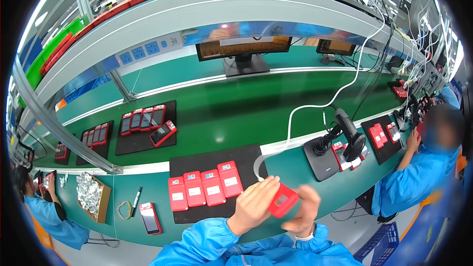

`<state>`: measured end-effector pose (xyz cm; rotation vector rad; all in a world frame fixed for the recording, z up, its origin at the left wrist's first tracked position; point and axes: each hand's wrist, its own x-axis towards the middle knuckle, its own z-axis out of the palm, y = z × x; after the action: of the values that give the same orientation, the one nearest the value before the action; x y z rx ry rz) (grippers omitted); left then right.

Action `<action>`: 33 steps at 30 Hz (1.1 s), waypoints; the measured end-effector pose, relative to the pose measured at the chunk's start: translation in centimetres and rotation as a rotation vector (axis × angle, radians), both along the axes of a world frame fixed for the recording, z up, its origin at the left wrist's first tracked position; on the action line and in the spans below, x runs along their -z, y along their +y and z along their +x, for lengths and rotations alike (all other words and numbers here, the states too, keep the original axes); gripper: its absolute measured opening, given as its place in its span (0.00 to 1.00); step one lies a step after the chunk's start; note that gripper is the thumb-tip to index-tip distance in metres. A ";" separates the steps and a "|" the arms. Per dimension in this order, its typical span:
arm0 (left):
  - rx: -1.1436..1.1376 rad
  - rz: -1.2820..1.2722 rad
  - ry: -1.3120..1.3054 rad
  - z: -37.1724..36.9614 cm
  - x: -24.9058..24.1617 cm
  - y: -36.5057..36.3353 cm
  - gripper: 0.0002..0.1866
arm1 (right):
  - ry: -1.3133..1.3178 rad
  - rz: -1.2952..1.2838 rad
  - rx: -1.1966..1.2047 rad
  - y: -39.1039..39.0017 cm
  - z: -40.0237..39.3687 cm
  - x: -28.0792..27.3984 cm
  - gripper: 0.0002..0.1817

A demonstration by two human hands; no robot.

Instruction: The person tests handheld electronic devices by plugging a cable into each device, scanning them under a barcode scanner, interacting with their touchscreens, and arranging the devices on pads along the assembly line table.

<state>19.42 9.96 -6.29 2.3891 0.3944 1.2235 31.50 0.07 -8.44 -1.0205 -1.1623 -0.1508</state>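
My left hand (255, 204) is closed around a red handheld terminal (283, 200), its back with a dark label facing up. A white cable (294, 113) runs down from above to the far side of this hand; where its end sits is hidden by the fingers. Beside the terminal's right edge, my right hand (306, 210) is slightly blurred, thumb and fingers apart, with nothing visible in it. Several more red terminals (212, 186) lie face down in a row on a black mat (207, 213) to the left of my hands.
A barcode scanner (348, 133) stands right. At left are a lone terminal (150, 218), a marker (137, 201), rubber bands (124, 210) and a box of clear parts (104, 202). Behind runs a green conveyor (221, 118) carrying trays. Co-workers sit left and right (419, 177).
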 end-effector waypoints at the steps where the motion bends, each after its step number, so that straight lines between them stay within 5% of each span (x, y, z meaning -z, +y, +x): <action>1: 0.032 -0.234 -0.071 0.3 -0.5 -0.4 0.25 | 0.019 -0.068 0.012 0.0 0.3 -0.2 0.35; 3: 0.085 -0.929 -0.407 1.7 -0.2 -1.8 0.19 | 0.051 -0.207 0.036 -0.1 0.8 -0.7 0.36; 5: 0.199 -1.185 -0.511 2.0 -0.3 -1.5 0.17 | -0.384 -0.646 0.138 -0.4 1.5 -1.1 0.33; 9: 0.134 -1.344 -0.650 1.8 0.3 -1.0 0.16 | -0.199 -0.782 0.054 -0.2 0.6 -0.9 0.28; 11: 0.104 -1.445 -0.718 1.6 0.9 -0.7 0.17 | -0.341 -0.732 0.129 0.5 0.0 -0.9 0.24; 13: 0.089 -1.455 -0.749 1.5 1.2 -0.5 0.17 | -0.434 -0.858 0.153 0.2 -0.2 -0.8 0.20; 16: 0.095 -1.469 -0.722 1.2 1.3 -0.4 0.17 | -0.459 -0.660 0.155 0.6 0.4 1.6 0.15; 23: 0.055 -1.461 -0.742 1.1 3.0 2.2 0.15 | -0.531 -0.637 0.112 0.8 1.5 2.3 0.14; 27: -0.165 -1.106 -0.106 1.2 6.1 2.3 0.22 | -0.524 -0.569 0.219 -0.3 2.3 4.3 0.13; 32: -0.281 -0.988 0.011 2.1 7.2 0.8 0.33 | -0.441 -0.688 0.211 -0.9 2.9 5.2 0.14; 33: -0.326 -0.763 0.081 2.2 7.5 1.0 0.34 | -0.435 -0.700 0.195 -1.0 2.7 5.3 0.14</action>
<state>21.61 10.93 -13.82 1.7472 1.0880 0.8708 34.25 -0.93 -13.70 -1.7828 -1.5557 -0.1239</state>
